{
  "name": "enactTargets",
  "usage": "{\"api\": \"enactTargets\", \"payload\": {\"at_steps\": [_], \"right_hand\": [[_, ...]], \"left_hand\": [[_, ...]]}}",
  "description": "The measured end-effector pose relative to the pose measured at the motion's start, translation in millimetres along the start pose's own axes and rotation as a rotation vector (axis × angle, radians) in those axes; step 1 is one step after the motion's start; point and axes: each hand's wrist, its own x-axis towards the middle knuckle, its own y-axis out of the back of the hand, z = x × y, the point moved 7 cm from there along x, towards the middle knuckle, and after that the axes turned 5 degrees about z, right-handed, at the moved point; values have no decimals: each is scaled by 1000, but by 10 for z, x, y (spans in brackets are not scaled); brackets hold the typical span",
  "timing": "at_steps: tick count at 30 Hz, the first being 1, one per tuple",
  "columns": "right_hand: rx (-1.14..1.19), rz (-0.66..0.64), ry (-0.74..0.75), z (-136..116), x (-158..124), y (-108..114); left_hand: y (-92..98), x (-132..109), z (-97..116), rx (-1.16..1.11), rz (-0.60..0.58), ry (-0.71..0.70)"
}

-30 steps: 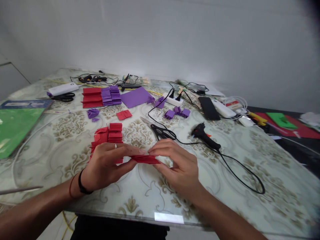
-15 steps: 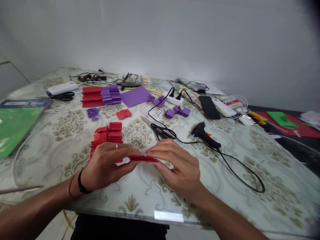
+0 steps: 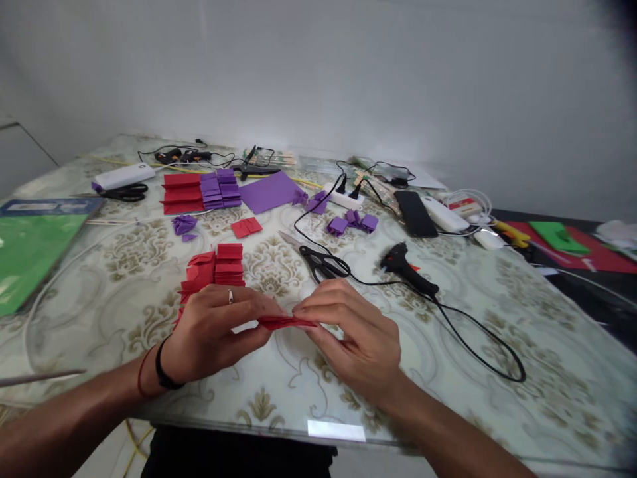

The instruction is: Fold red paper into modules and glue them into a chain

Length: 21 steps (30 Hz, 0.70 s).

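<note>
Between my two hands, above the table's front part, is a thin folded red paper [image 3: 286,322], seen nearly edge-on. My left hand [image 3: 219,325] pinches its left end between thumb and fingers. The right end is pinched by my right hand [image 3: 353,328], whose fingertips almost touch those of the left. Just behind my left hand lie folded red paper pieces [image 3: 213,265], partly hidden by it. A small red folded square [image 3: 246,227] lies farther back. Black-handled scissors [image 3: 323,262] rest behind my right hand.
A black glue gun [image 3: 411,269] with a looping cord lies to the right. Farther back are red and purple folded strips [image 3: 202,191], a purple sheet [image 3: 269,191], a power strip [image 3: 343,196] and a phone [image 3: 417,214]. Green sheets [image 3: 40,252] lie at left.
The red paper has tilted slightly, its right part now a little lower. My fingers have shifted slightly on it; both hands still hold it.
</note>
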Motion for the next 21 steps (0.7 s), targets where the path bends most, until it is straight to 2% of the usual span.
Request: {"api": "enactTargets", "payload": {"at_steps": [13,18,21], "right_hand": [[-16,58,61,13,-2,60],[-25,59,76,-4,-2,60],[0,42,55,-7,11,41]], "left_hand": [[42,-7,12,-54,25,-81],[28,1,-2,-68,11,-61],[-12,4,-48,-93,-21,6]]}}
